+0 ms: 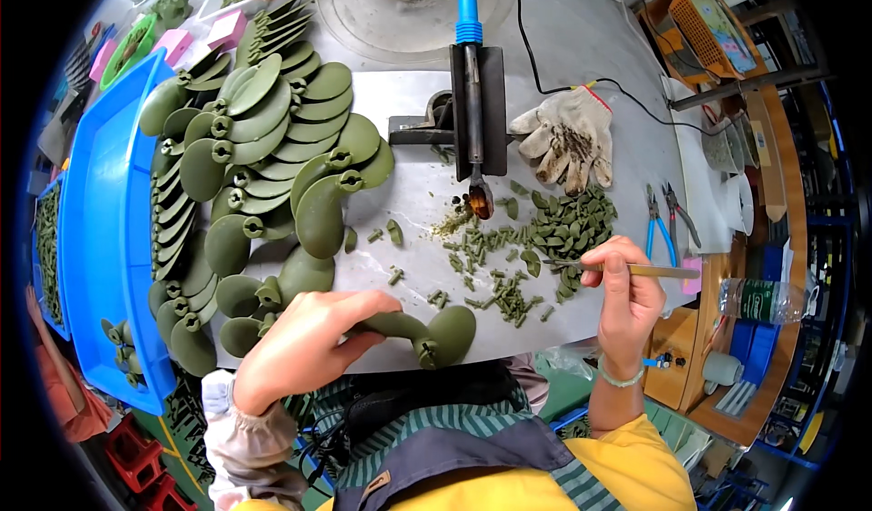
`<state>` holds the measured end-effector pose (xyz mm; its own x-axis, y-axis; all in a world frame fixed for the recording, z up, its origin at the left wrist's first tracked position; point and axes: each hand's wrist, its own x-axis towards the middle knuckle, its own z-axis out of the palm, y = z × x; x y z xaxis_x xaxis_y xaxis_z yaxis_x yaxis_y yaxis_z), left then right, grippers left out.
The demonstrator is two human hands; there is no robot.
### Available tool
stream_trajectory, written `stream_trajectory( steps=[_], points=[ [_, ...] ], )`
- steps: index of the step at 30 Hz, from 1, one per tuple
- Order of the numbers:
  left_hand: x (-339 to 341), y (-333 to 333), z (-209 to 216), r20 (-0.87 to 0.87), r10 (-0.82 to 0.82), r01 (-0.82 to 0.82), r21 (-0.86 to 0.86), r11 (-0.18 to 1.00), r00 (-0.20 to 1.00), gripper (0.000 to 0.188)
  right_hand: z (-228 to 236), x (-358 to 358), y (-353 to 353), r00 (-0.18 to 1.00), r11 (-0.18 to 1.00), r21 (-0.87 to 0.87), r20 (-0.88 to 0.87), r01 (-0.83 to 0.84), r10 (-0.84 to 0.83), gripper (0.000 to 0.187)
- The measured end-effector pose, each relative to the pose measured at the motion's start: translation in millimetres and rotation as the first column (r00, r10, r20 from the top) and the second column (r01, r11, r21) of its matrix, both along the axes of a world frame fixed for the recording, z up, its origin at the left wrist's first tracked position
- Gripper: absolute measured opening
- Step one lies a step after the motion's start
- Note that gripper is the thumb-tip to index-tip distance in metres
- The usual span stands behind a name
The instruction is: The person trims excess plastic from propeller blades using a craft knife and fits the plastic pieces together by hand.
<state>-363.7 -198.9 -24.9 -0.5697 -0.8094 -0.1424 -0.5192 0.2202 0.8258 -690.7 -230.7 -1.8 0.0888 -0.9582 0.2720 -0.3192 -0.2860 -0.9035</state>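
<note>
Near the table's front edge, my left hand (313,343) grips one blade of an olive-green two-bladed propeller (445,337). Its hub and other blade show beyond my fingers. My right hand (622,297) pinches a slim brass-coloured knife-like tool (649,271), whose thin dark tip points left above green scraps. Between and beyond my hands lie small green offcuts (568,225) in a loose heap. Further off, a blue-handled soldering iron (468,34) rests on a dark metal stand (491,102), its glossy brown tip toward me.
Stacked green propellers (259,111) cover the table's left side, beside a blue tray (113,175). On the right are a stained work glove (568,134), blue-handled pliers (661,229) and a plastic bottle (763,300). A black cable (522,48) crosses the far side. Another person's arm (54,352) shows at far left.
</note>
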Motion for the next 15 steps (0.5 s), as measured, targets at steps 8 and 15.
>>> stream_trajectory(
  steps=[8, 15],
  points=[
    [-18.3, 39.1, -21.7, -0.435, 0.678, -0.322, 0.644, 0.694, 0.593, 0.034, -5.9, 26.5, -27.4, 0.991, 0.997, -0.023, -0.113, -0.078, 0.075, 0.015],
    [-34.7, 32.7, -46.6, -0.472, 0.804, -0.306, 0.754, 0.581, 0.362, 0.037, -9.6, 44.7, -46.6, 0.981, 0.996, -0.02, -0.177, -0.09, 0.085, 0.016]
  ],
)
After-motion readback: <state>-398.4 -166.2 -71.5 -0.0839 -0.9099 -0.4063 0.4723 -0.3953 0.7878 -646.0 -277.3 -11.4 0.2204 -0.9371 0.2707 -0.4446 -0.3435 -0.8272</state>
